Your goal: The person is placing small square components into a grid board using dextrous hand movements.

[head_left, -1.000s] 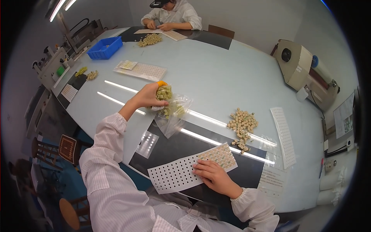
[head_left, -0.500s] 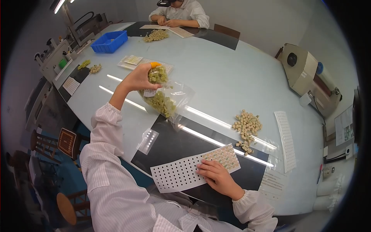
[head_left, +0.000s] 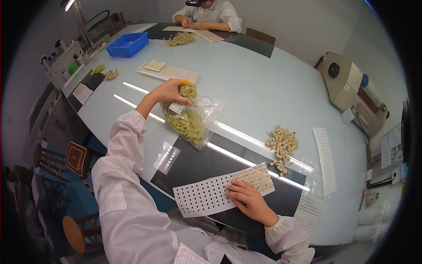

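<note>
My left hand [head_left: 169,91] is closed round a clear plastic bag [head_left: 210,109]; an orange cover sits on one finger. Yellow-green little cubes [head_left: 189,125] fill much of the bag, with some in the part by my fingertips. A white label shows beneath my thumb. Resting on a white sheet with rows of square holes [head_left: 202,193], my right hand [head_left: 249,200] lies with its fingers stretched out and nothing in them. The sheet's right part holds small beige and greenish pieces [head_left: 255,178] in rows. Beyond it lies a pile of beige cubes [head_left: 282,143].
Another perforated strip [head_left: 324,160] lies at the right. Farther off are a stacked white sheet [head_left: 176,74], a blue bin [head_left: 127,45] and another beige pile [head_left: 181,38]. A co-worker [head_left: 209,17] sits across the table. A beige machine [head_left: 340,79] stands at the right.
My left hand has come down and a little to the right with the bag, whose cubes have settled into a fuller heap. My right hand stays on the sheet.
</note>
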A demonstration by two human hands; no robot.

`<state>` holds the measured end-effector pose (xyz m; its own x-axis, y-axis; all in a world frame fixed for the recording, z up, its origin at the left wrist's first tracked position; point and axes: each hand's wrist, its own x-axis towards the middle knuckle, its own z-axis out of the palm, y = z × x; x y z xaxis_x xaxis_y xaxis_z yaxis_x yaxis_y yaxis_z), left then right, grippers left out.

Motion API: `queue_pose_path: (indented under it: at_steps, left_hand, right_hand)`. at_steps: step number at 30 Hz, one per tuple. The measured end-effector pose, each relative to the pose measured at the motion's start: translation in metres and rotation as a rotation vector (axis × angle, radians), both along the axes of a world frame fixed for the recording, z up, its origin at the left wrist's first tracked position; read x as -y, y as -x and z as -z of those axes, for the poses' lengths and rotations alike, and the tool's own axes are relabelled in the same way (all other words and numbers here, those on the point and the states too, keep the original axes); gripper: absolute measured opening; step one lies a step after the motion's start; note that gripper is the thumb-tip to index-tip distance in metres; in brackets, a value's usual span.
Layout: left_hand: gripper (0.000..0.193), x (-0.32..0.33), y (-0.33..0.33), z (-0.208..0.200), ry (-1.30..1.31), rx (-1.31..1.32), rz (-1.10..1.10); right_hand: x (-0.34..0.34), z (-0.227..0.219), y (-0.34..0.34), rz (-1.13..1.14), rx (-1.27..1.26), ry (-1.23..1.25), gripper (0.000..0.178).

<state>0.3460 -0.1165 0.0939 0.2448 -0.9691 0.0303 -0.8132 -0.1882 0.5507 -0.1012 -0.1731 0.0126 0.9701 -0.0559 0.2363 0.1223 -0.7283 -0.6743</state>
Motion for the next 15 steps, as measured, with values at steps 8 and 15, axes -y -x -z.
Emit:
queue_pose_path:
  at_steps: [8, 15]
  left_hand:
    - [0.075, -0.07, 0.027, 0.02, 0.078, 0.267, 0.252]
    - [0.101, -0.029, 0.055, 0.01, -0.202, 0.619, 0.291]
  right_hand:
    - [0.001, -0.002, 0.001, 0.007, 0.029, 0.007, 0.037]
    - [0.001, -0.002, 0.001, 0.024, 0.017, 0.001, 0.038]
